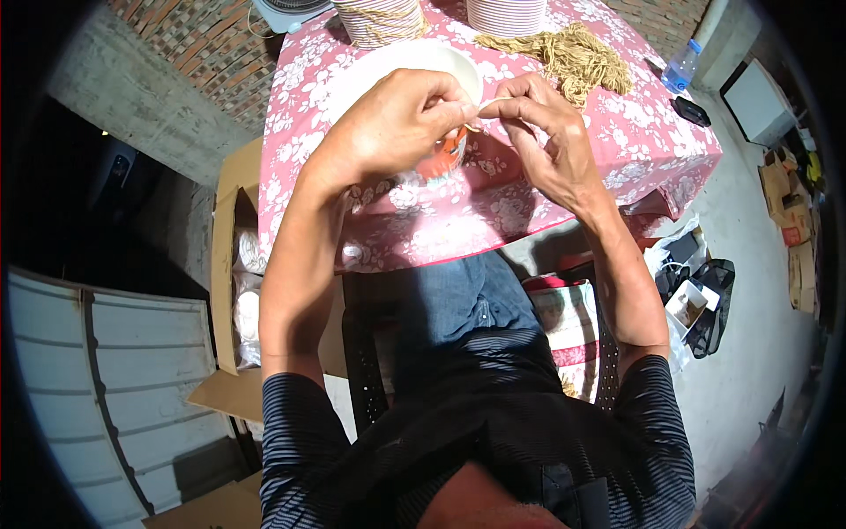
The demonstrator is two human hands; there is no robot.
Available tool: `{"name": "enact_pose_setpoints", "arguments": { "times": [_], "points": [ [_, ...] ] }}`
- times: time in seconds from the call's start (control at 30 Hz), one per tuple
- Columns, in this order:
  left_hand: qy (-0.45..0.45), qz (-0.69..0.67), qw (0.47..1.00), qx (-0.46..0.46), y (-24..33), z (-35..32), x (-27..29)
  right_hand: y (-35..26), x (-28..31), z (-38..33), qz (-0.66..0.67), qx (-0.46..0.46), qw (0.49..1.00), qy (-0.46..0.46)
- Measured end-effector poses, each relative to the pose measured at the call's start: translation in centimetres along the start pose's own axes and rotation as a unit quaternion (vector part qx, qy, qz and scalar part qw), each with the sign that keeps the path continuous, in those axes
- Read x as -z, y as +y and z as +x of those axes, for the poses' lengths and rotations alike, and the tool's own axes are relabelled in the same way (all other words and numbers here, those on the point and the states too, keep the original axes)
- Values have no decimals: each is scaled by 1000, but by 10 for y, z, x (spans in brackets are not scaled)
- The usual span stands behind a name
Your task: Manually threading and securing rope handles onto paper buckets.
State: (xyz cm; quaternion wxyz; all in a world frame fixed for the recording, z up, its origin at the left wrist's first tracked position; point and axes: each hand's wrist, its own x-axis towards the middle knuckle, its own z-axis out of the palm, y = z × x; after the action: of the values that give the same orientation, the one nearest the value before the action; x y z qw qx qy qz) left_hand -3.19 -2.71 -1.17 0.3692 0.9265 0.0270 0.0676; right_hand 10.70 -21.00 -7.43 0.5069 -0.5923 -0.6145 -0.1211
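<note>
My left hand (401, 123) is closed in a pinch, thumb against forefinger, over the front part of the table. Just to its right, my right hand (551, 141) pinches with thumb and forefinger, its other fingers curled. The fingertips of both hands nearly meet at a thin pale strand (490, 104), too small to make out well. Beneath my hands stands an orange and green container (445, 159), partly hidden by the left hand. Behind the left hand lies a large white round dish (454, 60).
A pink flowered tablecloth (652, 128) covers the table. At the back are a striped tub (379, 22) wound with tan cord, another striped tub (507, 16) and a heap of tan yarn (582, 66). A water bottle (681, 69) and a black object (691, 111) sit at the right edge.
</note>
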Motion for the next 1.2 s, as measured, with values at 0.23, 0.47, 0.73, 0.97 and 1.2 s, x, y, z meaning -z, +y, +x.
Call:
{"name": "enact_pose_setpoints", "arguments": {
  "times": [0.23, 0.47, 0.73, 0.97, 1.2],
  "points": [
    [12, -59, 998, -8, -9, 0, 2, -11, -19, -7, 22, -33, 998, 40],
    [8, -80, 997, -8, -7, 0, -2, -9, -27, -6, 33, -49, 995, 86],
    [42, -261, 964, -7, -1, -11, -2, -21, -34, -20, 97, -151, 983, 37],
    [94, -39, 992, -69, 10, -18, -15, -29, -17, -13, 302, -326, 896, -1],
    [100, -33, 994, -18, 16, -24, -15, -23, -13, -15, 282, -294, 913, -11]
  ]
}}
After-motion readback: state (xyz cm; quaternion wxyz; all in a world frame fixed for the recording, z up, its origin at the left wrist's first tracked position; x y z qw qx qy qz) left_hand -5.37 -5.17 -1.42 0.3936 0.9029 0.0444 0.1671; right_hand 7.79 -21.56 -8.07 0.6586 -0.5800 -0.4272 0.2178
